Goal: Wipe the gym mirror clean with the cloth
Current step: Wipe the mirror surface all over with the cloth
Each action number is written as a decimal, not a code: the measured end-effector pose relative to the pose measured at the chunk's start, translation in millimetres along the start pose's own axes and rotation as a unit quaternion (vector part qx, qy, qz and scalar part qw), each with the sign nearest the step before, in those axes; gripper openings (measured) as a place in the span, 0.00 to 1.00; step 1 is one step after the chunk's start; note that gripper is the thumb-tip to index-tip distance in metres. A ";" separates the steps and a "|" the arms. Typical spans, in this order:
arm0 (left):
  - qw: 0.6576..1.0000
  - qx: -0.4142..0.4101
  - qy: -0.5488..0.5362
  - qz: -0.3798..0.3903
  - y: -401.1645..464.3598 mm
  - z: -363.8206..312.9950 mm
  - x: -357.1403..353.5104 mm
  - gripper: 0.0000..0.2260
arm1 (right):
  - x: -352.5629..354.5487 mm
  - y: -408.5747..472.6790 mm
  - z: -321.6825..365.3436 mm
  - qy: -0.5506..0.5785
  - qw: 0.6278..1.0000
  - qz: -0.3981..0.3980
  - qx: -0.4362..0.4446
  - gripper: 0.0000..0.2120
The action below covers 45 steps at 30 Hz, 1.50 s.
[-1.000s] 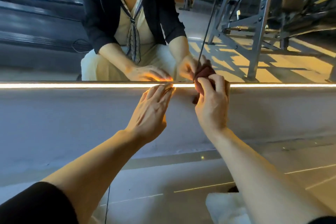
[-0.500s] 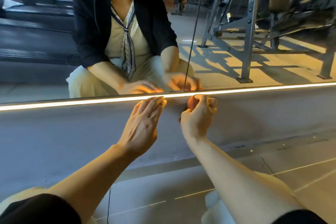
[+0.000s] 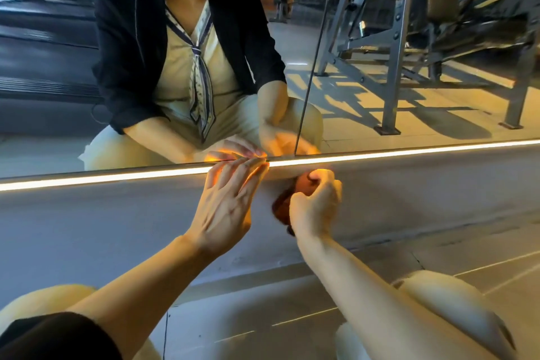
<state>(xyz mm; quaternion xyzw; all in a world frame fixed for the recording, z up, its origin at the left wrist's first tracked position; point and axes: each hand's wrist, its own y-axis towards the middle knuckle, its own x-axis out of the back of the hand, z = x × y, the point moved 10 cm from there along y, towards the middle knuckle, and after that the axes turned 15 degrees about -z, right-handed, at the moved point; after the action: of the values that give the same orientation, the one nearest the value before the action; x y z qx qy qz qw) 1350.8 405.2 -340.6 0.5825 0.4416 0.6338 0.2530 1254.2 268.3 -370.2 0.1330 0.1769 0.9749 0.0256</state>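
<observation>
1. While the right hand [image 3: 317, 207] curls its fingers [image 3: 321, 177] tightly round a bunched reddish-brown cloth [image 3: 282, 209], the cloth sits just below the lit strip [image 3: 409, 155] that runs along the bottom edge of the mirror [image 3: 380, 96], against the grey wall base [image 3: 87, 228] and not on the glass.
2. Beside it, the left hand [image 3: 225, 207] is flat, fingers [image 3: 248, 169] straight and close together, their tips touching the lit strip at the mirror's lower edge. It holds nothing.
3. Both bare forearms reach forward from the bottom edge of the view; a dark sleeve [image 3: 58, 336] shows at the lower left corner.
4. Above the strip, the mirror reflects the crouching person, a thin vertical seam [image 3: 315, 52] between panels, and grey gym equipment [image 3: 394, 38] on a sunlit floor.
5. Judging progress: the glass looks free of obvious smears near the hands, but how much has been wiped cannot be told. The cloth is off the glass, so wiping seems either paused or nearing its end along this bottom edge.
6. Compared with a second ago, the cloth has dropped from the glass at the seam to below the strip, while the left hand has stayed at the strip.
</observation>
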 end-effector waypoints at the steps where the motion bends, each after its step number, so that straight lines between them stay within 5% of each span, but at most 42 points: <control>1: 1.000 -0.001 0.001 0.001 0.6 0.0 -0.2 0.24 | -5.5 -8.4 -1.4 0.006 1.000 0.019 -0.018 0.18; 8: 1.000 -0.013 -0.012 0.017 -1.5 5.0 7.9 0.23 | 34.5 21.1 -24.3 0.070 0.959 -0.243 -0.124 0.19; 11: 1.000 -0.017 -0.006 0.021 -1.5 10.5 16.7 0.23 | 21.3 -7.0 11.6 0.081 0.976 -0.202 0.024 0.17; 14: 1.000 -0.014 -0.002 0.025 -2.1 15.5 24.6 0.23 | -1.6 -33.3 25.8 0.106 0.990 -0.078 0.051 0.20; 20: 0.999 0.001 -0.003 0.034 -3.9 16.1 24.6 0.24 | 45.1 14.6 29.2 0.074 0.975 -0.203 0.053 0.19; 26: 1.000 0.008 -0.010 0.016 -2.4 18.2 25.9 0.23 | 5.7 -38.3 62.9 0.067 0.968 -0.051 0.235 0.27; 28: 1.000 0.009 -0.011 0.009 -3.2 19.9 26.5 0.22 | 8.4 -37.6 66.1 0.090 0.970 -0.044 0.220 0.29; 34: 1.000 -0.006 -0.020 0.002 -9.8 23.8 29.4 0.21 | 37.5 -3.1 51.8 0.113 0.969 -0.207 0.074 0.26; 41: 0.999 0.004 -0.042 -0.013 -14.8 42.6 45.3 0.23 | -3.3 -73.1 77.0 0.069 0.969 -0.076 0.224 0.26; 45: 0.998 0.010 -0.063 -0.003 -16.1 46.2 55.4 0.23 | 30.5 -38.2 37.3 0.020 0.977 -0.196 0.087 0.22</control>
<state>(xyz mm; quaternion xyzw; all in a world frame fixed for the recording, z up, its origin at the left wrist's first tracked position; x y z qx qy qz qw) 1381.4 471.4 -328.9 0.6225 0.4324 0.5909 0.2763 1235.0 319.6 -342.4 0.0778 0.2840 0.9344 0.2006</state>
